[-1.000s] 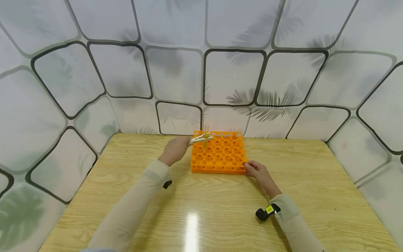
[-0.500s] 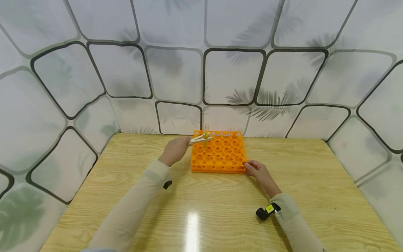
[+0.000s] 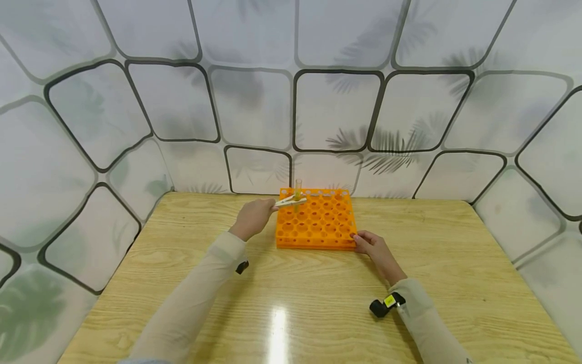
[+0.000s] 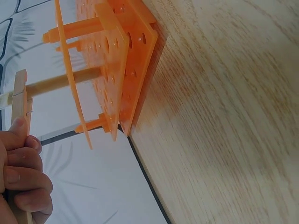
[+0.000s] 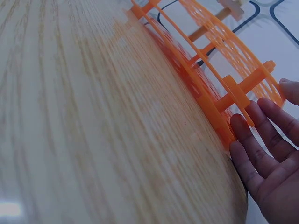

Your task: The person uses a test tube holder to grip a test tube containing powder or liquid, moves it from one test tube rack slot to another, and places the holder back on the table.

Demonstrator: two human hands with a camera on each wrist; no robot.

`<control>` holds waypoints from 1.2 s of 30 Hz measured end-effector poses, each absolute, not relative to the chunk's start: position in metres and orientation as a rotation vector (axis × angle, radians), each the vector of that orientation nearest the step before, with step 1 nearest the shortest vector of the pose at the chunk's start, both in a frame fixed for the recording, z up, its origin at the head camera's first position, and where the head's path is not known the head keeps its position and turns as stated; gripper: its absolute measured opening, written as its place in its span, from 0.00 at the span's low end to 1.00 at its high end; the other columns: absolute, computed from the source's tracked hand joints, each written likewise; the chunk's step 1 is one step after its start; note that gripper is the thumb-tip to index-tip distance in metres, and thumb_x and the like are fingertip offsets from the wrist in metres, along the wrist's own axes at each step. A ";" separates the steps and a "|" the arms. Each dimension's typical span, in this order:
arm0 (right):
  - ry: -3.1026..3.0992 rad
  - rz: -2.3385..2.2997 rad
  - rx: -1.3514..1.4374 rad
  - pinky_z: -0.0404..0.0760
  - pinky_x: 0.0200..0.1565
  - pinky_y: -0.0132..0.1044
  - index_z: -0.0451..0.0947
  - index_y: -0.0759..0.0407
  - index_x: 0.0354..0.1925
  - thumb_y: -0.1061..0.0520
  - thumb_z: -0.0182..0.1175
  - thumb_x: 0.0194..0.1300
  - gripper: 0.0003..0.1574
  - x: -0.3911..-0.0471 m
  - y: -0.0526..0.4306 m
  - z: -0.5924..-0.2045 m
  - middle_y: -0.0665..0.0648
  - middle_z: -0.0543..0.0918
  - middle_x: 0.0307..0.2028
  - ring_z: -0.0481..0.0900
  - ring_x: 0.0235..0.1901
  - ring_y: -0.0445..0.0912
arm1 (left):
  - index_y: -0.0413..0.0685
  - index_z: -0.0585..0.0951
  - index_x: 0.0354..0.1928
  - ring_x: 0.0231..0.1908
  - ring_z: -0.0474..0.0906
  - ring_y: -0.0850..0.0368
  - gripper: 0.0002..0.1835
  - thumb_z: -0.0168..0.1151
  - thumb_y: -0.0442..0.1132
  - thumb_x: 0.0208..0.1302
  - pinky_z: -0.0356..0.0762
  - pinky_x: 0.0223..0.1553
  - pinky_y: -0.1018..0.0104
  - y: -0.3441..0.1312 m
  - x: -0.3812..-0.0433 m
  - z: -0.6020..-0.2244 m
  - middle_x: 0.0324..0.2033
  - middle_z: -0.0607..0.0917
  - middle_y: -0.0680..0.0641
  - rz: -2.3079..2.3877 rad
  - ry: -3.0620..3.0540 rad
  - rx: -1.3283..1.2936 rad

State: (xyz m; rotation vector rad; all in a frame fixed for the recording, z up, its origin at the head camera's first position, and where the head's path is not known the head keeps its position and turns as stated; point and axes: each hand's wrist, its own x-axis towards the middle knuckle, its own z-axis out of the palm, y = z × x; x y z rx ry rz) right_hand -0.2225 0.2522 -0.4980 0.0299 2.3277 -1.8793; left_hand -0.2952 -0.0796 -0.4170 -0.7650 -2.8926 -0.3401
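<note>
My left hand (image 3: 253,217) grips a wooden test tube clamp (image 3: 285,202) at the rack's back left. The clamp is around a glass test tube (image 3: 298,184) containing yellowish liquid. The tube stands upright in an orange test tube rack (image 3: 316,244); in the left wrist view, the tube (image 4: 53,85) passes through the rack's top plate and reaches the tier below. At the rack's front right corner, my right hand (image 3: 376,254) holds on with the thumb at the top plate. The right wrist view shows its fingers (image 5: 256,156) against the rack's side.
The rack stands on a light wood-grain table (image 3: 327,293), near its back edge. Behind and around the table hangs a white patterned curtain (image 3: 336,111). Small cameras sit on both wrists, the right one (image 3: 386,305) black with a yellow label.
The clamp's two arms look slightly farther apart at the tube. Both hands, the tube and the rack stay in nearly the same place.
</note>
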 end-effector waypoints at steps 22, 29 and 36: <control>2.305 -1.907 0.025 0.79 0.45 0.29 0.66 0.75 0.56 0.49 0.50 0.71 0.29 -0.222 0.253 -0.497 0.45 0.77 0.43 0.77 0.39 0.29 | 0.46 0.68 0.25 0.15 0.56 0.60 0.15 0.52 0.43 0.70 0.56 0.19 0.68 -0.079 -0.295 -0.422 0.13 0.62 0.52 -0.391 -2.869 -0.789; 2.309 -1.903 0.047 0.79 0.45 0.30 0.67 0.74 0.56 0.49 0.51 0.71 0.30 -0.222 0.252 -0.496 0.45 0.78 0.42 0.77 0.39 0.30 | 0.47 0.67 0.24 0.15 0.57 0.60 0.15 0.52 0.43 0.70 0.57 0.20 0.68 -0.079 -0.295 -0.423 0.13 0.61 0.52 -0.398 -2.857 -0.796; 2.288 -1.918 0.067 0.79 0.44 0.29 0.68 0.73 0.55 0.48 0.52 0.70 0.29 -0.223 0.252 -0.497 0.42 0.78 0.42 0.77 0.39 0.29 | 0.46 0.70 0.25 0.14 0.60 0.60 0.14 0.52 0.43 0.70 0.60 0.20 0.67 -0.078 -0.294 -0.421 0.13 0.66 0.51 -0.394 -2.856 -0.786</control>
